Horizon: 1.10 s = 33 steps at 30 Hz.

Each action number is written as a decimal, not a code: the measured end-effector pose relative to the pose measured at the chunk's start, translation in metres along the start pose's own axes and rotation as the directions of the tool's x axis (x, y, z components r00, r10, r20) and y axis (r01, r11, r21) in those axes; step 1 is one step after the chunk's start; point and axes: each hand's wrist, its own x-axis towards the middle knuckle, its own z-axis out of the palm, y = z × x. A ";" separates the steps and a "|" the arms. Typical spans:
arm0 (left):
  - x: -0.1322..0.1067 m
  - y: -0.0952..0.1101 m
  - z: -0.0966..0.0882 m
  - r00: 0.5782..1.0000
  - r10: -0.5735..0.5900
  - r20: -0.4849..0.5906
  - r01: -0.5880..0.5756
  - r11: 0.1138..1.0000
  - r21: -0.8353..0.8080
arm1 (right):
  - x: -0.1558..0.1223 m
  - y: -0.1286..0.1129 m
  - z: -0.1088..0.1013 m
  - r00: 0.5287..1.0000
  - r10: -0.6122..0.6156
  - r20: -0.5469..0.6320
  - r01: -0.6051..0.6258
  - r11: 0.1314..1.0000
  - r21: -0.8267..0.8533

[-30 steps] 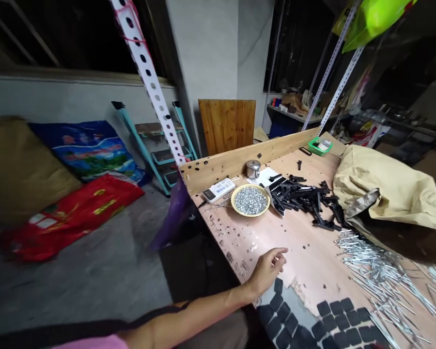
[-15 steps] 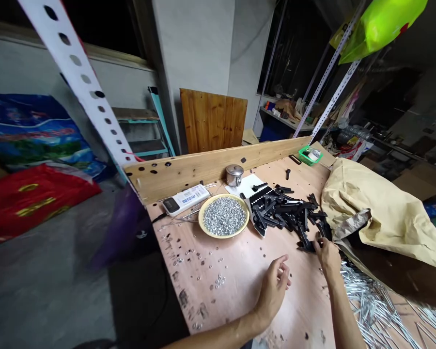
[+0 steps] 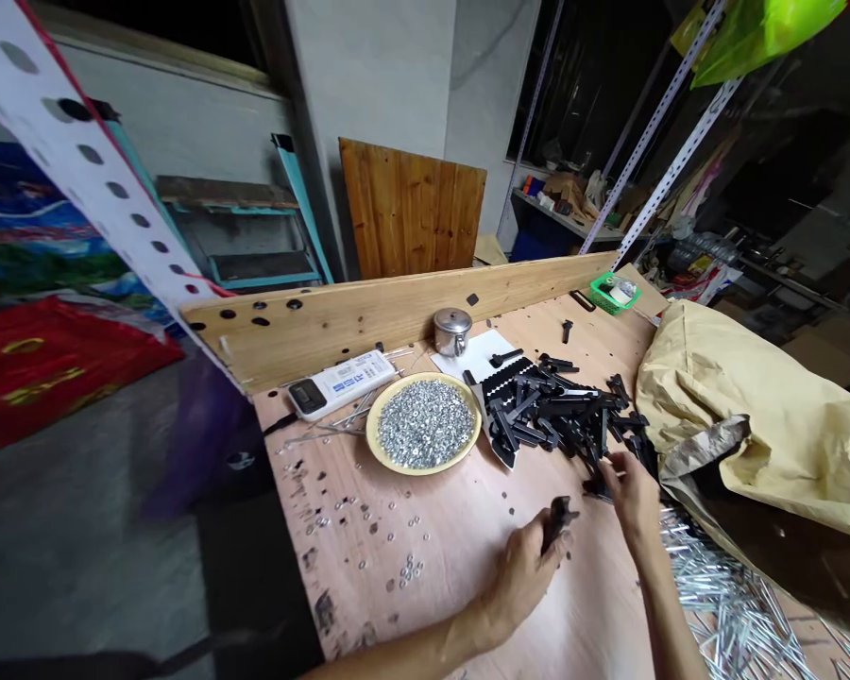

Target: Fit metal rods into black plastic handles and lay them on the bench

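The left grip point(image 3: 520, 586) is closed narrow around a short black plastic piece point(image 3: 556, 518), which pokes out above the fingers. The right grip point(image 3: 630, 493) sits just beyond it and to the right, its fingers curled and its fingertips point(image 3: 604, 463) at the near edge of a heap of black plastic pieces point(image 3: 559, 411); whether it has hold of a piece, I cannot tell.

In the head view, the heap lies on the wooden surface point(image 3: 425, 604) straight ahead of the right grip. Left of the heap, and farther from both grips, is a yellow plate point(image 3: 425, 469) piled with small silver washers point(image 3: 425, 425). A few loose washers point(image 3: 409, 569) lie on the surface just left of the left grip. Beyond the plate are a white electronic box point(image 3: 340, 382), a steel mug with a lid point(image 3: 452, 331) and a sheet of white paper point(image 3: 478, 354), all near a wooden board point(image 3: 397, 312) along the far edge. A small green basket point(image 3: 613, 293) sits past the heap. To the right of the right grip is a bulging tan sack point(image 3: 722, 416), and below it, a spread of thin metal rods point(image 3: 729, 604).
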 end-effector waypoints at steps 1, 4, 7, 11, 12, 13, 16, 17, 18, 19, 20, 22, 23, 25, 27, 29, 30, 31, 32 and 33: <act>0.001 0.000 0.000 0.994 -0.098 0.041 0.101 0.991 -0.090 | 0.010 -0.001 0.007 1.000 -0.018 -0.015 0.018 1.000 -0.015; 0.002 0.005 -0.003 0.968 -0.197 0.158 0.237 0.925 -0.298 | 0.021 -0.006 0.019 0.997 -0.057 -0.046 0.055 0.997 -0.050; 0.002 0.011 -0.005 0.962 -0.210 0.175 0.267 0.856 -0.441 | -0.003 -0.010 0.016 0.958 -0.085 -0.275 0.063 0.994 -0.087; 0.004 0.014 -0.002 0.918 -0.241 0.316 0.390 0.700 -0.599 | -0.073 -0.017 0.012 0.872 -0.105 -0.477 0.188 0.974 0.129; 0.005 0.014 -0.001 0.906 -0.235 0.351 0.415 0.649 -0.637 | -0.090 -0.019 0.014 0.881 -0.140 -0.452 0.238 0.957 0.168; 0.006 0.013 0.000 0.901 -0.231 0.368 0.429 0.602 -0.673 | -0.103 -0.019 0.016 0.891 -0.194 -0.411 0.290 0.939 0.186; 0.008 0.011 0.000 0.921 -0.253 0.298 0.389 0.542 -0.745 | -0.114 -0.010 0.021 0.881 -0.313 -0.356 0.377 0.917 0.127; 0.008 0.010 -0.001 0.931 -0.259 0.256 0.361 0.556 -0.749 | -0.107 -0.003 0.021 0.869 -0.328 -0.371 0.379 0.923 0.072; 0.008 0.009 -0.002 0.940 -0.261 0.221 0.335 0.580 -0.743 | -0.096 0.006 0.021 0.858 -0.333 -0.390 0.362 0.932 0.000; 0.008 0.008 -0.002 0.946 -0.264 0.189 0.316 0.612 -0.725 | -0.083 0.015 0.020 0.849 -0.345 -0.400 0.340 0.937 -0.085; 0.007 0.007 -0.003 0.950 -0.270 0.159 0.302 0.652 -0.696 | -0.068 0.023 0.020 0.851 -0.364 -0.377 0.318 0.931 -0.180; 0.006 0.006 -0.004 0.957 -0.275 0.089 0.270 0.741 -0.615 | -0.044 0.036 0.018 0.887 -0.377 -0.267 0.284 0.901 -0.328; 0.005 0.006 -0.004 0.963 -0.266 0.053 0.248 0.783 -0.571 | -0.037 0.038 0.018 0.908 -0.365 -0.205 0.275 0.890 -0.365; 0.004 0.005 -0.005 0.975 -0.224 0.005 0.195 0.836 -0.514 | -0.034 0.035 0.018 0.939 -0.319 -0.131 0.257 0.900 -0.351; 0.004 0.004 -0.004 0.983 -0.184 0.004 0.158 0.833 -0.531 | -0.046 0.023 0.020 0.961 -0.239 -0.142 0.206 0.955 -0.211; 0.004 0.001 -0.004 0.985 -0.165 0.044 0.160 0.807 -0.568 | -0.066 0.008 0.022 0.990 -0.092 -0.109 0.099 0.993 0.063; 0.005 -0.001 -0.003 0.982 -0.172 0.072 0.182 0.800 -0.572 | -0.077 0.002 0.022 0.999 -0.025 -0.042 0.034 0.976 0.217; 0.005 -0.003 -0.003 0.977 -0.188 0.097 0.209 0.793 -0.572 | -0.087 -0.003 0.022 0.998 0.011 0.057 -0.030 0.935 0.352; 0.006 -0.004 -0.002 0.971 -0.211 0.110 0.236 0.787 -0.571 | -0.093 -0.005 0.021 0.987 0.017 0.161 -0.089 0.888 0.451; 0.006 -0.005 -0.002 0.964 -0.241 0.112 0.261 0.777 -0.573 | -0.096 -0.004 0.019 0.970 0.004 0.245 -0.131 0.853 0.504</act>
